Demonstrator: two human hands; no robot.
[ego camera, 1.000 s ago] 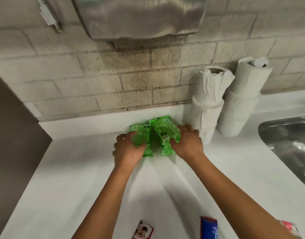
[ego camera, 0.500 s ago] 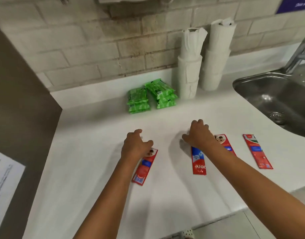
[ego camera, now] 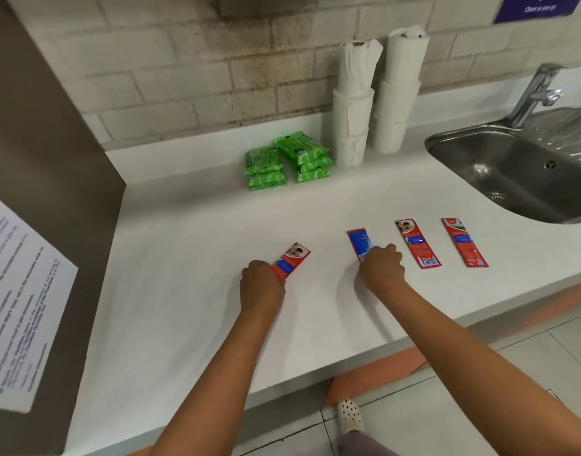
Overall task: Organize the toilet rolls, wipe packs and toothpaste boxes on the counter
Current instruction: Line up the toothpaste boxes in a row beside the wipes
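Several red toothpaste boxes lie in a row on the white counter (ego camera: 190, 258). My left hand (ego camera: 262, 284) grips the near end of the leftmost box (ego camera: 294, 258). My right hand (ego camera: 382, 269) grips the near end of the second box (ego camera: 359, 242), which shows a blue panel. Two more boxes (ego camera: 416, 243) (ego camera: 464, 241) lie to the right, untouched. Two short stacks of green wipe packs (ego camera: 265, 168) (ego camera: 307, 156) sit near the back wall. Beside them stand two columns of white toilet rolls (ego camera: 353, 116) (ego camera: 397, 93).
A steel sink (ego camera: 519, 172) with a tap (ego camera: 535, 93) is set into the counter at the right. A brown partition (ego camera: 42, 159) with a printed notice (ego camera: 16, 311) closes the left side. Floor tiles and a spotted shoe (ego camera: 350, 416) show below the counter's front edge.
Both hands left the green wipe packs at the back, came to the front row of toothpaste boxes and now hold one box each. The view pulled back and downward.
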